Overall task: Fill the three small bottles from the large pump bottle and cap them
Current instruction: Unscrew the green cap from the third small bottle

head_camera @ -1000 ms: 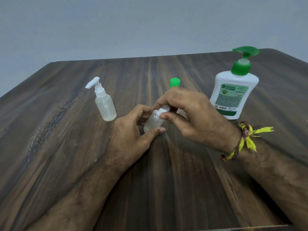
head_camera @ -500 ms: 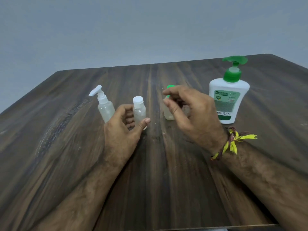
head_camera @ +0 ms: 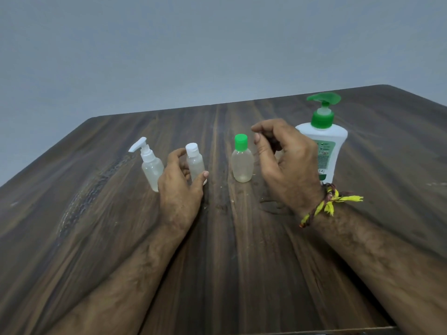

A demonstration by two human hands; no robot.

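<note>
Small bottles: white-capped one (head_camera: 195,163) steadied upright by left hand (head_camera: 180,187), apparently gripped; right hand (head_camera: 285,165) loosely curled, empty.

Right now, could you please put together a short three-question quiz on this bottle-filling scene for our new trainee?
1. True or false: the green-capped small bottle stands upright between the two hands.
2. Which bottle does the left hand hold? A) the small pump-top bottle B) the white-capped small bottle C) the large pump bottle
3. Fill in: the right hand holds ____.

Key
1. True; it stands on the table, touched by neither hand.
2. B; thumb and fingers curl round its body.
3. Nothing; its fingers are loosely curled in front of the large pump bottle.
</note>
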